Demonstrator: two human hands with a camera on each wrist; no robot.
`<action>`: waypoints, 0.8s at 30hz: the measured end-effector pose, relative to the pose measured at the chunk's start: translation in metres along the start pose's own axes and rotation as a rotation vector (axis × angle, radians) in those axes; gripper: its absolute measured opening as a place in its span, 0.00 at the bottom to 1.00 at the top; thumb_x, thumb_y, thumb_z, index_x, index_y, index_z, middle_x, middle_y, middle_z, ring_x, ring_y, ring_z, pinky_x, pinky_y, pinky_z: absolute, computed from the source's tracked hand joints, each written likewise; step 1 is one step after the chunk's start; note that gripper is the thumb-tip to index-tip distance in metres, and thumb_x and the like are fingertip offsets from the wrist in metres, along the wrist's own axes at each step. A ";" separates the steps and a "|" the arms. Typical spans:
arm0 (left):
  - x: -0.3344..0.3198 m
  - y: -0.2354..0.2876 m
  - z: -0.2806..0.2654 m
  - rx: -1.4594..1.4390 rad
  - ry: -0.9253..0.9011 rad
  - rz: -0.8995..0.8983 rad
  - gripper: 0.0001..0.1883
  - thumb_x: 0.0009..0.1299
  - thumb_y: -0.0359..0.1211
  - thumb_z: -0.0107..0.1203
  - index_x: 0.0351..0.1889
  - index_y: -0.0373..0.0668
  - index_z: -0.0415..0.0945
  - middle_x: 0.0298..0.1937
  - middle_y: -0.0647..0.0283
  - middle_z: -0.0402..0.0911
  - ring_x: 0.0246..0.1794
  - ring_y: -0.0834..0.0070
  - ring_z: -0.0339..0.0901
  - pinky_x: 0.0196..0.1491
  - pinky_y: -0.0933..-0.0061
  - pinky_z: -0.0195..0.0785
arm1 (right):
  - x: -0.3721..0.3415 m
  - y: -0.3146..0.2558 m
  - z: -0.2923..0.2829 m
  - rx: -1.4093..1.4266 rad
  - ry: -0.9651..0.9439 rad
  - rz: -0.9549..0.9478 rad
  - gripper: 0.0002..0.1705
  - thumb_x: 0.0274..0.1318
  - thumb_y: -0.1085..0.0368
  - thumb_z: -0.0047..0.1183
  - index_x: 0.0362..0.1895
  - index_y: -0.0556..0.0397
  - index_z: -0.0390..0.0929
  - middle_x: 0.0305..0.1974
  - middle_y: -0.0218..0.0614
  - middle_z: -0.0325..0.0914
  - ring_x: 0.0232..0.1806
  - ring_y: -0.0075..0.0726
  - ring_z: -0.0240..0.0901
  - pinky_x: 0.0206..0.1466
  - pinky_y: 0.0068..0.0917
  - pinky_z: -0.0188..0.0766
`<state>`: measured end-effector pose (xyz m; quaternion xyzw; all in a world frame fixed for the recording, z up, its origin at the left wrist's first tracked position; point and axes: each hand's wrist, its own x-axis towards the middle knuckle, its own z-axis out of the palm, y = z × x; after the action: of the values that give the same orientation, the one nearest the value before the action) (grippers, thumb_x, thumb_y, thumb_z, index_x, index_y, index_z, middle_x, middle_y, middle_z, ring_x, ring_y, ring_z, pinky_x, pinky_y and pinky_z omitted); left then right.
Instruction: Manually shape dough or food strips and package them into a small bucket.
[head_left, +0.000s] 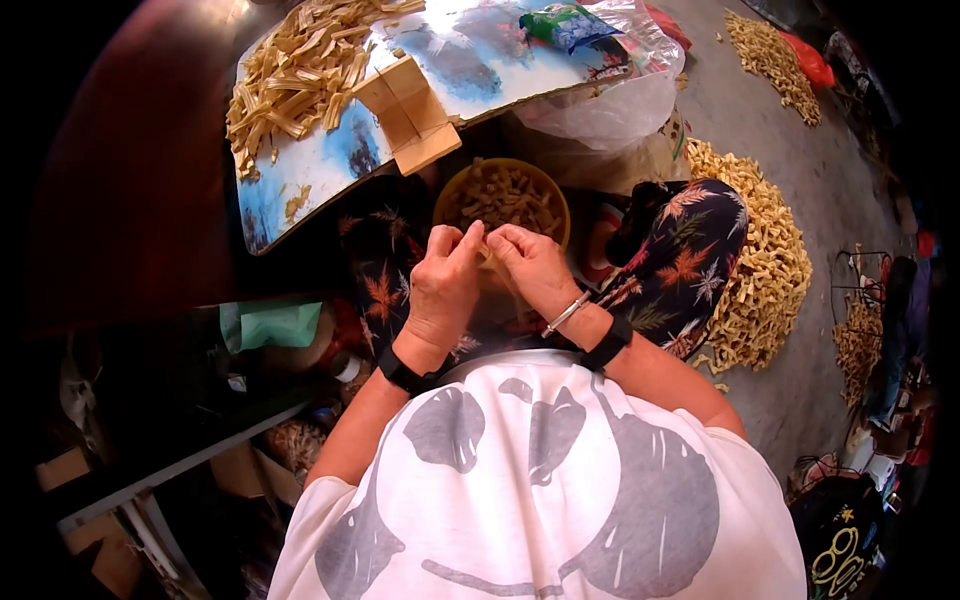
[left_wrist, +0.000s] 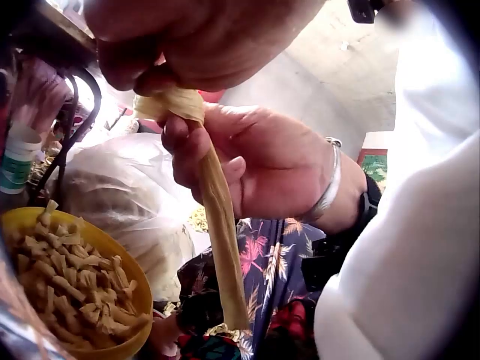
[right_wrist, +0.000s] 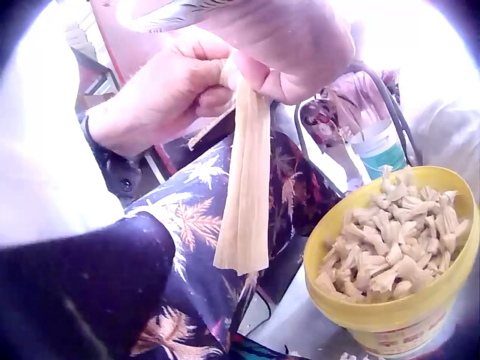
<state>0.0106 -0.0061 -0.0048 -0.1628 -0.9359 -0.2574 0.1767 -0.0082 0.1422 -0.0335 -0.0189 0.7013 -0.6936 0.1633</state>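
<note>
Both hands meet over the lap and work on one flat, pale yellow strip (right_wrist: 244, 187). My left hand (head_left: 443, 285) pinches the strip near its upper end between thumb and fingers. Opposite it, my right hand (head_left: 533, 268) grips the same part, fingers curled round it. A folded loop (left_wrist: 180, 103) of the strip shows between the hands in the left wrist view, and its long tail hangs straight down below. Just beyond the hands stands a yellow bucket (right_wrist: 330, 304) filled with short knotted pieces (right_wrist: 397, 244) of similar strip.
A blue-and-white tabletop (head_left: 455, 75) carries a heap of loose strips (head_left: 300, 75), a wooden stand (head_left: 405, 110) and a green packet (head_left: 565, 27). Clear plastic bags (head_left: 620, 110) sit beside it. A large pile of knotted pieces (head_left: 765, 265) covers the floor at right.
</note>
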 end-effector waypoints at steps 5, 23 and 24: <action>-0.003 -0.005 0.001 -0.239 -0.091 -0.061 0.19 0.60 0.17 0.53 0.50 0.37 0.78 0.40 0.52 0.74 0.36 0.54 0.78 0.41 0.63 0.75 | -0.001 0.009 -0.005 0.015 -0.077 0.069 0.12 0.66 0.59 0.52 0.43 0.54 0.80 0.35 0.29 0.81 0.36 0.21 0.75 0.41 0.20 0.74; -0.002 -0.004 -0.012 -0.522 0.012 -0.367 0.03 0.67 0.23 0.56 0.37 0.38 0.75 0.30 0.58 0.79 0.28 0.71 0.79 0.34 0.76 0.71 | -0.004 -0.029 0.001 0.067 -0.152 0.170 0.13 0.69 0.58 0.46 0.46 0.54 0.75 0.31 0.29 0.78 0.32 0.24 0.78 0.35 0.23 0.78; 0.002 -0.006 -0.017 -0.446 0.011 -0.312 0.03 0.66 0.22 0.56 0.36 0.38 0.75 0.30 0.57 0.79 0.29 0.69 0.79 0.34 0.75 0.71 | -0.006 -0.037 -0.002 -0.065 -0.145 0.184 0.12 0.69 0.59 0.46 0.45 0.54 0.75 0.27 0.28 0.78 0.29 0.23 0.77 0.33 0.23 0.77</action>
<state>0.0108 -0.0202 0.0070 -0.0500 -0.8688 -0.4824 0.0999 -0.0102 0.1442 0.0035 -0.0096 0.7086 -0.6495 0.2758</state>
